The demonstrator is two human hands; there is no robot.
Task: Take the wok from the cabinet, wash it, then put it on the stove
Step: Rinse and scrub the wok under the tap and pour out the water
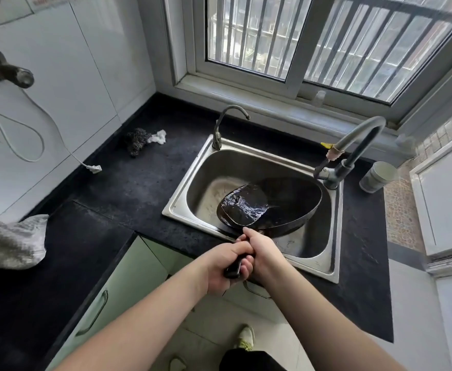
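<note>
A black wok (286, 202) lies tilted inside the steel sink (190, 180), with a pool of water swirling in its near left side. Its dark handle (232, 270) sticks out over the sink's front rim toward me. My left hand (224, 266) grips the end of the handle from below. My right hand (262, 254) grips the handle closer to the wok, fingers curled over it and touching the left hand. No stove is in view.
A tall grey faucet (358, 145) arches at the sink's right, a smaller tap (223, 124) at its back left. A steel scourer (137, 140) and white cloth lie on the black counter, a cup (378, 176) at right, a grey towel (8, 242) at left.
</note>
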